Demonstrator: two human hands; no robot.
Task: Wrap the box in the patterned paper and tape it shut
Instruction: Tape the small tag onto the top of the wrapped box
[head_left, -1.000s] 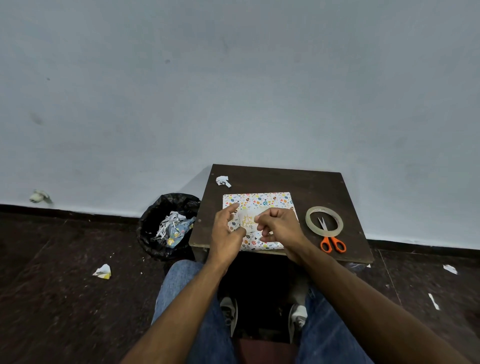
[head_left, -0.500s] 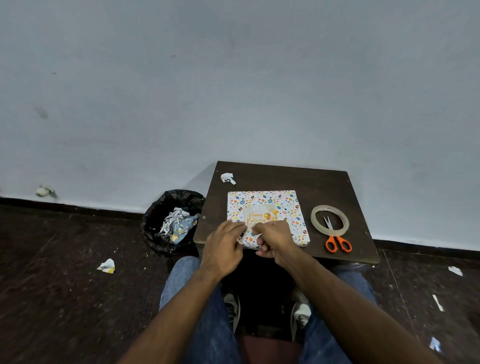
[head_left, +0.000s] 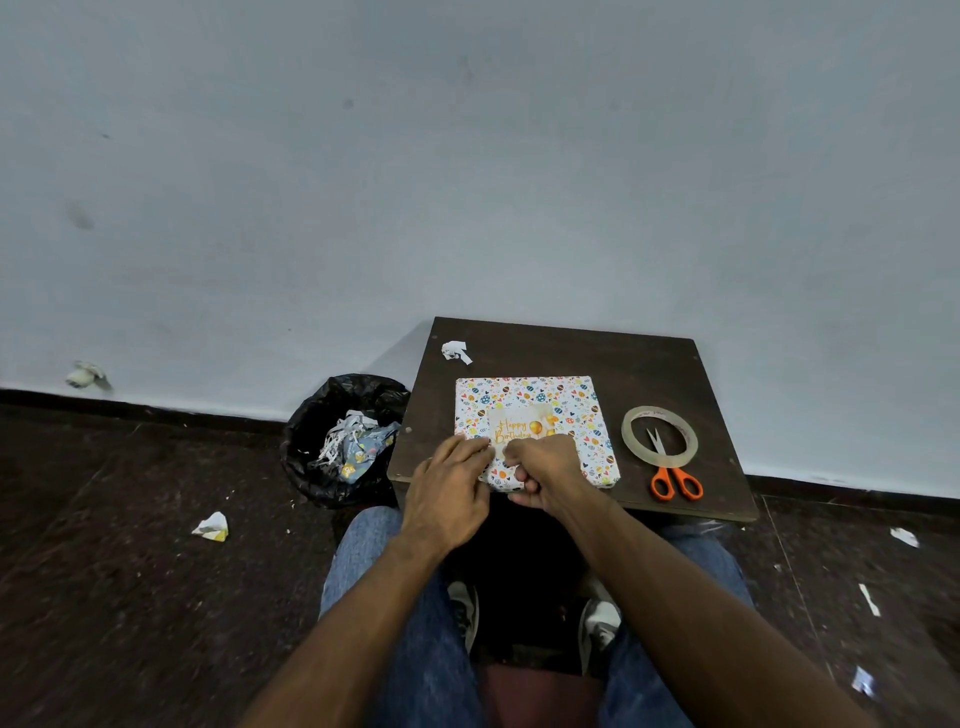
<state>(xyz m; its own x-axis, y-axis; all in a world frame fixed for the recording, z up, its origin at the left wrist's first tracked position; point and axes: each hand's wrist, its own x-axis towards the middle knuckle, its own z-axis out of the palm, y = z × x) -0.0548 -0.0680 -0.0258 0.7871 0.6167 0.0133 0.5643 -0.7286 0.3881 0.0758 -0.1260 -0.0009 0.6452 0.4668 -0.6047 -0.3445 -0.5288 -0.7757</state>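
The box (head_left: 530, 397), wrapped in white paper with coloured dots, lies flat on the small dark table (head_left: 623, 358). A pale "Happy Birthday" label (head_left: 519, 423) lies on its top. My left hand (head_left: 449, 491) rests with straight fingers on the box's near left corner, fingertips at the label's left edge. My right hand (head_left: 548, 470) is curled, its fingers pressing down on the label's near edge, thumb by the box's near side. The hands hide the box's near edge. A clear tape roll (head_left: 658, 435) lies to the right of the box.
Orange-handled scissors (head_left: 672, 478) lie with their blades inside the tape roll. A paper scrap (head_left: 455, 351) sits at the table's far left. A black-lined bin (head_left: 343, 436) of paper waste stands left of the table. Scraps litter the dark floor; my knees are under the table.
Both hands brought the label down from the air onto the box top. They then slid toward the near edge, and now press it there.
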